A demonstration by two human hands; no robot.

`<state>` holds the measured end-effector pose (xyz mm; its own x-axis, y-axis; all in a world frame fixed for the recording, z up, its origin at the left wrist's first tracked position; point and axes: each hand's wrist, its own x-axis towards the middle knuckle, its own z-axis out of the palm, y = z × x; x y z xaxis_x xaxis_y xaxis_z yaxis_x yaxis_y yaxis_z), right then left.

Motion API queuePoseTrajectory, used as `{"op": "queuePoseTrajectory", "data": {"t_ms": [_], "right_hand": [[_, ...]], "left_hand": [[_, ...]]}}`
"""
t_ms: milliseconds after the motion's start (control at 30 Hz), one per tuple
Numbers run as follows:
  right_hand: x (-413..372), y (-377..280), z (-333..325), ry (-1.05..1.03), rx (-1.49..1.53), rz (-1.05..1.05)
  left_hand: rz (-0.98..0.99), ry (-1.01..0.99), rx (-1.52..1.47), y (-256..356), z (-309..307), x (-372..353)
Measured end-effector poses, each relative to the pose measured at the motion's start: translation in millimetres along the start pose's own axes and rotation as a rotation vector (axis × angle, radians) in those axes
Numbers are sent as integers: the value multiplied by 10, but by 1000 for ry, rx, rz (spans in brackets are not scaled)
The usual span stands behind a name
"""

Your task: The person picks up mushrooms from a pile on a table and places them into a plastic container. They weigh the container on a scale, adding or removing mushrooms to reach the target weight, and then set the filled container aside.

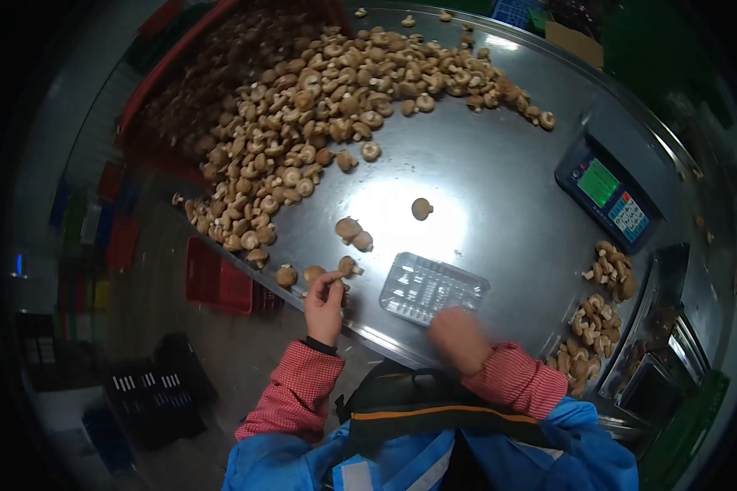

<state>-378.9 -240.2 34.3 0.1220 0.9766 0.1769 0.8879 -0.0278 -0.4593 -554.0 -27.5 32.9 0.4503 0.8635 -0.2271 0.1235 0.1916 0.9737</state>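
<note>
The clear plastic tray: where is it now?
In the head view, the clear plastic tray lies near the front edge of the metal table, slightly right of centre, with the right hand at its lower edge.

1 clear plastic tray [434, 288], 1 scale [608, 192], 1 table [499, 172]. Mushrooms: 1 big pile [311, 114], too many to count, plus 3 small heaps [610, 272] on the right; loose mid-table, 1 single mushroom [422, 209] and 1 touching pair [354, 234], with at least 3 more near the front edge, exact count hidden by fingers [332, 280].
</note>
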Motion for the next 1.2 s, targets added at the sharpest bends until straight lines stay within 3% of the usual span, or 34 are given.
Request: {"op": "queuePoseTrajectory", "data": {"t_ms": [133, 433, 533, 567, 667, 733, 800, 833, 867, 933, 1000, 1067, 1133, 1200], "right_hand": [[43, -65, -71, -5, 14, 34], [44, -114, -152, 9, 23, 17], [141, -126, -328, 11, -19, -32], [195, -152, -435, 10, -34, -59], [584, -247, -649, 69, -44, -201], [995, -267, -1121, 288, -289, -47], [1293, -56, -1218, 220, -118, 129], [1338, 230, -1089, 39, 170, 221], [1402, 482, -985, -147, 456, 310], [1652, 838, -928, -224, 917, 591], [1891, 1387, -818, 39, 787, 656], [2234, 1830, -694, 231, 530, 700], [2583, 2174, -490, 338, 136, 655], [2931, 2314, -249, 310, 84, 642]], "left_hand": [[-110, 1, -43, 60, -8, -75], [-109, -138, -97, 45, 130, 5], [-351, -218, 3, 406, 184, -49], [-470, -334, -20, 605, 225, -57], [-448, -533, -66, 606, 344, 31], [-343, -648, -42, 680, 419, 170], [-265, -775, -31, 821, 482, 275], [-251, -792, -33, 869, 494, 341], [-188, -657, 44, 815, 441, 452], [-56, -381, 181, 509, 238, 809], [231, 70, 537, 230, -310, 1299], [215, 270, 890, 98, -811, 1650], [155, 156, 917, 203, -809, 1917], [170, 88, 968, 298, -720, 2174]]}}
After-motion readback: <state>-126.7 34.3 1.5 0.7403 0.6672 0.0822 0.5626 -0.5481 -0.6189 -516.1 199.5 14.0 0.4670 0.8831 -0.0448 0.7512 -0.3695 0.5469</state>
